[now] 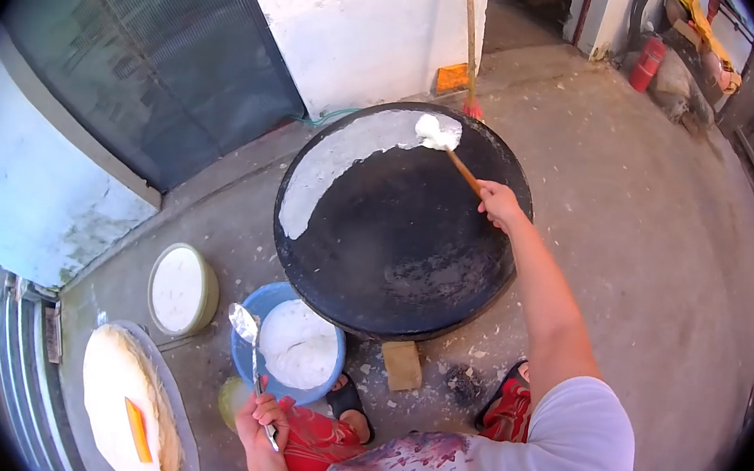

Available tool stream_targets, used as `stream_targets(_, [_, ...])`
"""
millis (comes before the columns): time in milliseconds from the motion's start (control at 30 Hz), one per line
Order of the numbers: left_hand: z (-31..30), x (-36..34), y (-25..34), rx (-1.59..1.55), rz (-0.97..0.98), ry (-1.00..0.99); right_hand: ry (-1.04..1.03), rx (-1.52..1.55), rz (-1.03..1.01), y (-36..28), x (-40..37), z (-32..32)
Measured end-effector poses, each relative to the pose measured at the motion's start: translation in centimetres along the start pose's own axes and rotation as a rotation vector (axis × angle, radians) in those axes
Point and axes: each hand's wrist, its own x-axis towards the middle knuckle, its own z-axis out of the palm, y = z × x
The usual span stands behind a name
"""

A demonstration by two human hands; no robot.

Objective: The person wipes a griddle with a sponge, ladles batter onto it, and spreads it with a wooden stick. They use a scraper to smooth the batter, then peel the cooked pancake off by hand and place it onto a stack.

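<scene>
A wide round black griddle (396, 228) lies in front of me. A curved band of pale batter (323, 159) covers its far left rim area. My right hand (499, 205) is closed round the wooden handle of a spreader (465, 173). White batter (436, 132) is heaped at the spreader's far end and hides its head, at the band's right end. Down at the lower left, my left hand (263, 417) grips a metal spoon (245, 324) coated with white batter. The spoon's bowl is over the left rim of a blue basin (248, 303) with thick white batter inside.
Left of the basin stands a pale green bucket (210, 297) of white batter. A stack of thin flatbreads (112, 392) bears an orange strip (138, 430). A brick (402, 366) lies at the griddle's near edge. Behind it a broom (472, 54) leans on the wall.
</scene>
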Motion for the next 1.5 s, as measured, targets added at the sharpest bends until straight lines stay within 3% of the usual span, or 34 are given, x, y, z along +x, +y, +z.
stream_targets(67, [-0.4,0.3,-0.2,0.012,-0.008,0.013,-0.027,-0.043,0.059,0.8,0.2,-0.1])
stream_targets(133, [-0.5,0.8,-0.4,0.022,-0.017,0.023,0.237,-0.08,-0.314,5.4,3.9,-0.6])
stream_targets(200, [-0.9,0.6,-0.5,0.057,0.001,0.055,0.289,-0.025,-0.244,6.2,4.9,0.3])
stream_targets(333, [-1.3,0.7,-0.2,0.068,-0.006,0.033,0.112,-0.168,-0.303,2.9,2.1,3.6])
stream_targets(433, [-1.2,0.6,-0.2,0.075,0.003,0.026,0.225,-0.549,-0.222,-0.5,-4.0,2.1])
stream_targets(533, [-2.0,0.4,0.5,0.061,-0.025,-0.007,0.433,-0.405,-0.102,3.7,-3.0,0.2])
stream_targets(600, [-2.0,0.3,0.8,0.067,-0.026,-0.004,0.361,-0.206,-0.212,6.5,-0.8,2.3])
stream_targets(667, [-2.0,0.4,0.5,0.064,-0.027,0.001,0.186,-0.277,-0.324,5.4,-1.0,5.8])
stream_targets(767, [-1.5,0.0,0.8,0.072,-0.032,0.001,0.128,-0.404,-0.285,0.7,-4.1,6.2])
stream_targets(867, [-1.7,-0.2,0.8,0.108,-0.044,-0.018,0.294,-0.353,-0.168,1.2,-2.0,5.3])
stream_targets(900, [-1.8,-0.3,0.9,0.124,-0.031,-0.017,0.171,-0.264,-0.209,3.2,0.7,6.2])
stream_targets(1033, [-2.5,0.1,1.3,0.105,-0.021,-0.027,0.044,-0.466,-0.335,1.6,-3.0,8.3])
stream_targets(1133, [-2.0,-0.2,1.3,0.134,-0.001,0.005,0.159,-0.557,-0.3,-0.3,-8.5,4.6])
stream_targets(1200, [-2.1,-0.1,1.3,0.122,-0.006,0.008,0.402,-0.467,-0.118,2.2,-7.1,3.6])
stream_targets(1267, [-2.2,-0.4,1.5,0.124,-0.011,0.017,0.406,-0.356,-0.16,4.7,-4.8,4.8])
stream_targets(1333, [-2.0,-0.3,1.3,0.134,-0.014,0.025,0.166,-0.369,-0.306,4.0,-4.7,7.9])
stream_targets(1433, [-1.8,-0.4,1.3,0.123,-0.032,0.011,0.056,-0.457,-0.457,1.9,-5.6,9.7])
stream_targets(1500, [-1.8,-0.6,1.4,0.152,-0.006,0.025,0.018,-0.411,-0.341,1.5,-5.6,8.2])
